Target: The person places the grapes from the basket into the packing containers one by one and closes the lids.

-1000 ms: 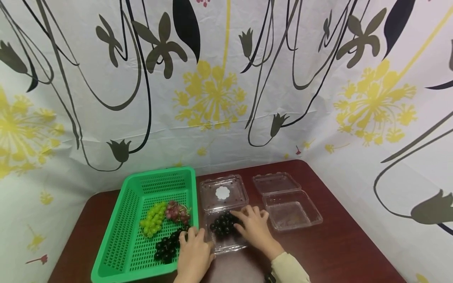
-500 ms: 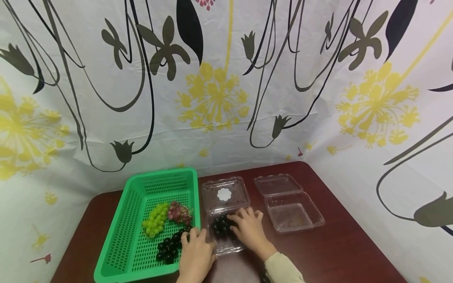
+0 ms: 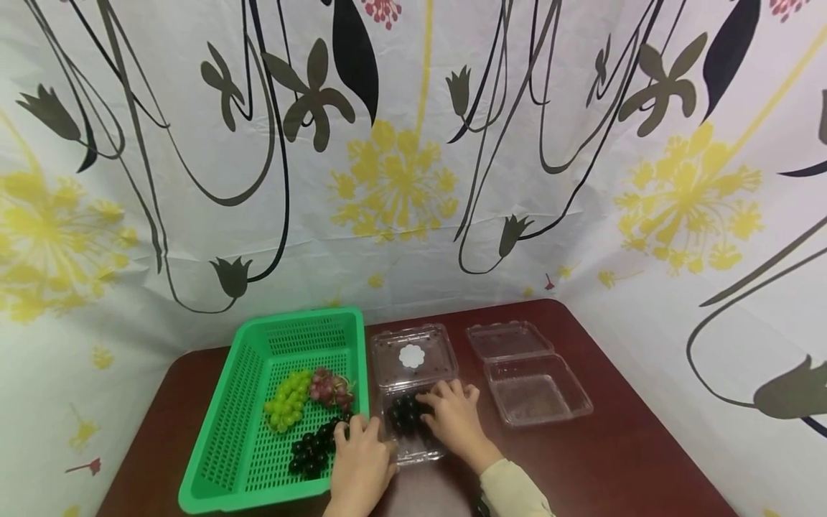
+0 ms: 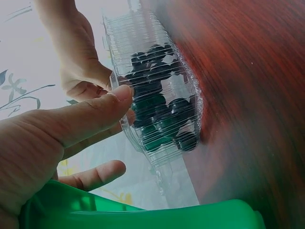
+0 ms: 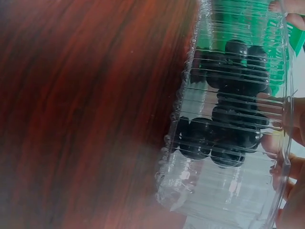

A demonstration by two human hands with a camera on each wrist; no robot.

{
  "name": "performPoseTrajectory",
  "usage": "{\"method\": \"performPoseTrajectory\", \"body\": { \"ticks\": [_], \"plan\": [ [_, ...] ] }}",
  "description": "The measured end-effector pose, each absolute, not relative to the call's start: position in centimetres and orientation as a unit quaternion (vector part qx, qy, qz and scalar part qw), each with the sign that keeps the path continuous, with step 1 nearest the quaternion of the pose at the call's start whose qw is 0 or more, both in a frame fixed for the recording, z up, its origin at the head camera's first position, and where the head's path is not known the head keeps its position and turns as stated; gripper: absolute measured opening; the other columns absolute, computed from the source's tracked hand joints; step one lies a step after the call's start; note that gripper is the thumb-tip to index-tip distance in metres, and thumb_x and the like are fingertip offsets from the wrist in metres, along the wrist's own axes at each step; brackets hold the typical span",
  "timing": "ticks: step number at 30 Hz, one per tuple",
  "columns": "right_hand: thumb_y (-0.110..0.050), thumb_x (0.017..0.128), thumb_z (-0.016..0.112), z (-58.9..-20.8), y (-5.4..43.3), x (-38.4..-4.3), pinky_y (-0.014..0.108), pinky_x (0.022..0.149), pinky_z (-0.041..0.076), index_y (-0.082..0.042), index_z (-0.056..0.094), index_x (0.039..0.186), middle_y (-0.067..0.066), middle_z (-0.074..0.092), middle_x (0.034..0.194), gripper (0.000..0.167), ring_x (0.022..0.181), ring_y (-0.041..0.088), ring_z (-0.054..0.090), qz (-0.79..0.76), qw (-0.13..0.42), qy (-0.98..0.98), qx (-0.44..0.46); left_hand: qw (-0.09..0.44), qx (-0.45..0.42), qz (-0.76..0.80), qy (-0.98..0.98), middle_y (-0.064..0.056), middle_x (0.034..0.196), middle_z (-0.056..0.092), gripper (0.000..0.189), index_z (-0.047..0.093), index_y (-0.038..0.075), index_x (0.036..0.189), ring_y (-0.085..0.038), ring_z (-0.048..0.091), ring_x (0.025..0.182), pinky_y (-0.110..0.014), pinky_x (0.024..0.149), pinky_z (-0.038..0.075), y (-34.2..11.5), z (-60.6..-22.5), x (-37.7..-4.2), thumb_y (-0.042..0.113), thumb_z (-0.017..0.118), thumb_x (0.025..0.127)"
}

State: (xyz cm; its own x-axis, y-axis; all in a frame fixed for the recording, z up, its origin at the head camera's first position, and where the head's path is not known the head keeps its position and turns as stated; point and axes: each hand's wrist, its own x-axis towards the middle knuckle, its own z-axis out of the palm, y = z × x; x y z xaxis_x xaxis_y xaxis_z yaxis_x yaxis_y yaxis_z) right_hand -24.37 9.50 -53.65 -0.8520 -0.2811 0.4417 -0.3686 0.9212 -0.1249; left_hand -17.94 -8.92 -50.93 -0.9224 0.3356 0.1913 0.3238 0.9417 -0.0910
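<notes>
A clear plastic clamshell container [image 3: 420, 457] lies with its lid folded back, a white flower-shaped label on the lid. Inside its base is a bunch of black grapes [image 3: 403, 415]. My right hand [image 3: 455, 424] reaches in from the right, curled fingers on that bunch; in the right wrist view its fingertips [image 5: 269, 143] show at the grapes past the ribbed wall. My left hand [image 3: 362, 463] is at the container's near left side. The left wrist view shows its thumb [image 4: 107, 107] over the rim and fingers on the other side, pinching the wall.
Left of the container stands a green basket [image 3: 222, 413] holding green grapes [image 3: 287, 402], red grapes [image 3: 330, 388] and more black grapes [image 3: 311, 452]. A second open clamshell [image 3: 530, 391] sits to the right on the dark red table [image 3: 620, 459]. A printed cloth [image 3: 413, 280] hangs behind.
My right hand has shifted slightly left and closer over the black grapes in the container. The left hand stays at the container's side. The head view has tilted a little.
</notes>
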Motion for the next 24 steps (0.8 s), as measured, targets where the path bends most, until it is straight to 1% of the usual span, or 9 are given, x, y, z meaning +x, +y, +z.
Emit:
{"method": "performPoseTrajectory", "body": {
  "ticks": [6, 12, 15, 19, 21, 24],
  "plan": [
    [-0.031, 0.07, 0.083, -53.9, 9.5, -24.2, 0.049, 0.084, 0.03, -0.025, 0.075, 0.101, -0.005, 0.063, 0.094, 0.033, 0.09, 0.017, 0.049, 0.106, 0.216, -0.955, 0.174, 0.104, -0.17, 0.035, -0.979, -0.004, 0.101, 0.063, 0.024, 0.075, 0.033, 0.08, -0.031, 0.05, 0.107, -0.059, 0.089, 0.04, -8.9, -51.1, -17.7, 0.053, 0.08, 0.067],
    [-0.031, 0.069, 0.083, -53.7, 9.6, -24.7, 0.048, 0.084, 0.029, -0.025, 0.075, 0.101, -0.006, 0.063, 0.094, 0.034, 0.09, 0.017, 0.049, 0.104, 0.223, -0.954, 0.169, 0.121, -0.167, 0.033, -0.978, -0.004, 0.101, 0.064, 0.027, 0.077, 0.031, 0.083, -0.03, 0.05, 0.106, -0.06, 0.091, 0.039, -8.7, -50.9, -18.1, 0.051, 0.081, 0.066],
    [-0.03, 0.069, 0.083, -53.2, 9.5, -24.8, 0.049, 0.084, 0.029, -0.025, 0.074, 0.101, -0.005, 0.063, 0.095, 0.034, 0.091, 0.018, 0.049, 0.104, 0.215, -0.956, 0.17, 0.122, -0.163, 0.027, -0.979, -0.004, 0.099, 0.064, 0.027, 0.077, 0.029, 0.082, -0.029, 0.05, 0.107, -0.06, 0.092, 0.038, -8.6, -50.7, -18.2, 0.05, 0.082, 0.065],
    [-0.03, 0.069, 0.083, -52.4, 9.2, -24.9, 0.051, 0.085, 0.029, -0.024, 0.074, 0.098, -0.004, 0.062, 0.095, 0.031, 0.093, 0.019, 0.049, 0.099, 0.202, -0.958, 0.176, 0.115, -0.16, 0.02, -0.98, -0.004, 0.1, 0.063, 0.028, 0.078, 0.026, 0.081, -0.029, 0.049, 0.107, -0.06, 0.092, 0.038, -8.8, -50.7, -18.0, 0.049, 0.082, 0.066],
    [-0.031, 0.07, 0.083, -51.9, 9.0, -25.0, 0.051, 0.086, 0.03, -0.023, 0.074, 0.096, -0.003, 0.061, 0.094, 0.029, 0.093, 0.02, 0.049, 0.094, 0.2, -0.959, 0.176, 0.116, -0.161, 0.014, -0.98, -0.004, 0.099, 0.063, 0.03, 0.077, 0.025, 0.081, -0.029, 0.049, 0.107, -0.06, 0.092, 0.038, -8.9, -50.7, -17.9, 0.049, 0.082, 0.065],
    [-0.033, 0.073, 0.08, -51.1, 8.7, -25.1, 0.052, 0.086, 0.03, -0.022, 0.074, 0.098, -0.001, 0.061, 0.095, 0.027, 0.094, 0.022, 0.05, 0.091, 0.201, -0.959, 0.177, 0.122, -0.163, 0.001, -0.979, -0.003, 0.098, 0.061, 0.032, 0.076, 0.024, 0.081, -0.03, 0.048, 0.108, -0.06, 0.091, 0.037, -9.1, -50.9, -17.7, 0.051, 0.081, 0.066]
  ]
}}
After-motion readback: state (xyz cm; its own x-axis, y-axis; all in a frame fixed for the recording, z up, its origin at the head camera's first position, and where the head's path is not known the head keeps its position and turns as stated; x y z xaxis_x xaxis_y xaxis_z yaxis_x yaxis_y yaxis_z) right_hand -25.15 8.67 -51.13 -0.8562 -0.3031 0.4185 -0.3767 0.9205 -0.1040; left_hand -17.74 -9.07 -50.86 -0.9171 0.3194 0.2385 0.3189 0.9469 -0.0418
